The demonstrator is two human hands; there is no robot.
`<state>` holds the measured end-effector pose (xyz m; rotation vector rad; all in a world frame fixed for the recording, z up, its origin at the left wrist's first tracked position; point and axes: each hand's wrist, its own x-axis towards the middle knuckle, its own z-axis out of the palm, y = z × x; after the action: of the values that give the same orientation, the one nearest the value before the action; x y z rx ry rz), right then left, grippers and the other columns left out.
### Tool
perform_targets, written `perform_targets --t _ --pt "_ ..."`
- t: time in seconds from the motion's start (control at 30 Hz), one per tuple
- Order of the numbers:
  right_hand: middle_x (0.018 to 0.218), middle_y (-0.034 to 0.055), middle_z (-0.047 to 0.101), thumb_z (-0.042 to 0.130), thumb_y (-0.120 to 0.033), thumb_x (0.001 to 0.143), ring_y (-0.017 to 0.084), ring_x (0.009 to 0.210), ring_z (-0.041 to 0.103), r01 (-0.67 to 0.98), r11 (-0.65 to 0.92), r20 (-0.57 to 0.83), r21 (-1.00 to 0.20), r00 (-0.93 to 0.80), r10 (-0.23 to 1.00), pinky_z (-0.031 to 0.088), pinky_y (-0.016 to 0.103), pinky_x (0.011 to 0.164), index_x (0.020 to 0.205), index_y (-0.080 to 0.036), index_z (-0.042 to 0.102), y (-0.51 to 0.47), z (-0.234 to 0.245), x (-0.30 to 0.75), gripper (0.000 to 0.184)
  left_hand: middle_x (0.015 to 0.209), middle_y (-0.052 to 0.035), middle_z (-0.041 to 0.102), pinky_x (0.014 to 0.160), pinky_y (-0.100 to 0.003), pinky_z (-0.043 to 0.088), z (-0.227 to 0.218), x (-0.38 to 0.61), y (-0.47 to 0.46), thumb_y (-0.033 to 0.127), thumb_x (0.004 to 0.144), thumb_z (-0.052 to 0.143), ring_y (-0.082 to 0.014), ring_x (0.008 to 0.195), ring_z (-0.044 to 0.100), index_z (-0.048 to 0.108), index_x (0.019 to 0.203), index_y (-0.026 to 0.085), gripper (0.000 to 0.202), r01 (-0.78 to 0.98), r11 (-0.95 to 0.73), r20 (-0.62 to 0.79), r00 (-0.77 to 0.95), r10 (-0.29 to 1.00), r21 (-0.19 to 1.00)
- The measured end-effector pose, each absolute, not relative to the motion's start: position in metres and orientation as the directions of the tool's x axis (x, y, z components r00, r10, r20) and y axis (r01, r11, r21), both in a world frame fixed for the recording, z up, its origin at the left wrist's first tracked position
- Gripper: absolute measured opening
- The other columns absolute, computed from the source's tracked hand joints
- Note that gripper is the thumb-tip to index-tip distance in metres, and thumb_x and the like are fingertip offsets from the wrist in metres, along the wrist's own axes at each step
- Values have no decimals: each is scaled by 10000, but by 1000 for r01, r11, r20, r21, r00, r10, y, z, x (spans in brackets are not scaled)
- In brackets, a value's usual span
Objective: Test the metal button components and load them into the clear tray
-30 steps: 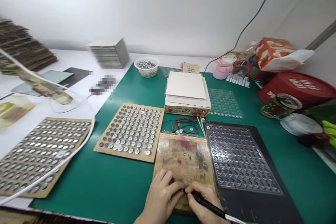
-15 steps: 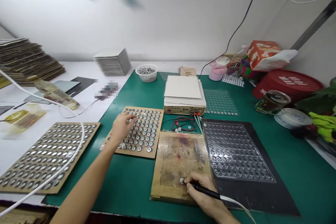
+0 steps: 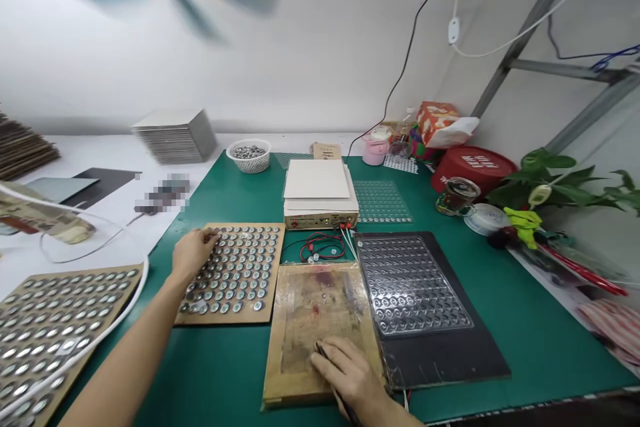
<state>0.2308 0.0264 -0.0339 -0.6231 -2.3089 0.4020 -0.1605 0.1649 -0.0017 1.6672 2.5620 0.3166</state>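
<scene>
My left hand (image 3: 193, 255) rests at the left edge of a tan perforated board (image 3: 230, 307) holding many round metal discs, its fingertips among the discs. Anything pinched there is hidden. My right hand (image 3: 347, 370) grips a black pen-shaped tool (image 3: 323, 350) and lies on the near part of a stained wooden board (image 3: 313, 307). The tool's tip touches that board, and the hand hides the tool's middle. A clear blister tray (image 3: 413, 283) on a black mat lies to the right of the wooden board.
A power unit (image 3: 321, 220) with red terminals and wires stands behind the wooden board, with white boards on top. A white basket of discs (image 3: 249, 155) sits behind it. Another disc-filled board (image 3: 55, 340) lies at lower left, under a white cable (image 3: 143, 280).
My left hand has moved from the wooden board to the disc board. My right hand has slid toward the wooden board's near edge. The view has tilted upward, showing more wall and a fan.
</scene>
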Motion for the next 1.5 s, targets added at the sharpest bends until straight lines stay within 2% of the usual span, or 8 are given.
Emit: perform_targets --t 0.13,0.33,0.47,0.7,0.9,0.97,1.13,1.5 --pt "746 52 640 409 -54 850 180 718 589 450 708 458 -544 -548 700 489 247 632 814 -192 608 54 -25 235 245 943 -167 709 662 -356 469 0 -162 168 379 832 482 -338 864 649 720 1009 158 369 879 421 0 -432 902 224" --pt "852 58 595 431 -134 863 193 799 576 629 508 441 -588 -276 854 441 283 731 909 -173 575 169 -10 274 156 768 -139 707 536 -347 463 16 -163 178 387 800 514 -293 604 648 715 903 143 332 814 485 -83 -486 870 321" --pt "796 60 612 446 -158 846 211 785 576 662 499 422 -559 -291 859 427 298 727 832 -178 592 197 -19 278 149 864 -157 704 621 -361 489 34 -132 166 315 811 498 -315 780 664 666 858 115 266 808 428 -27 -457 889 406" --pt "887 73 691 462 -218 874 235 882 616 643 460 359 -612 -293 886 442 338 823 880 -196 632 200 -29 281 172 693 23 672 614 -214 482 -1 14 49 199 784 621 -146 670 624 645 711 211 78 739 -97 -99 217 971 667" --pt "970 83 702 463 -317 912 233 934 640 615 344 323 -710 -151 934 470 345 846 1011 -187 620 163 -1 272 227 785 -26 602 632 -264 460 -30 54 3 244 848 634 -178 749 555 649 886 189 69 732 -351 220 273 936 584" --pt "907 59 713 456 -315 920 195 828 665 562 300 250 -771 -168 954 501 282 734 1075 -187 596 124 7 262 246 791 -25 590 632 -268 453 -32 53 4 245 854 629 -178 746 539 641 901 189 74 738 -352 240 259 936 576" --pt "574 -2 628 523 -256 811 129 512 576 435 98 -98 -895 -408 907 419 197 485 713 -174 660 42 0 239 188 756 -27 570 614 -269 433 -33 55 7 276 906 551 -181 745 521 655 872 205 131 762 -340 252 236 938 551" --pt "620 4 653 501 -233 807 136 573 609 525 106 -165 -845 -444 881 423 198 545 730 -173 680 40 -14 233 203 748 -29 576 602 -255 430 -32 59 5 300 921 525 -168 734 528 682 878 223 180 740 -328 237 230 944 588"
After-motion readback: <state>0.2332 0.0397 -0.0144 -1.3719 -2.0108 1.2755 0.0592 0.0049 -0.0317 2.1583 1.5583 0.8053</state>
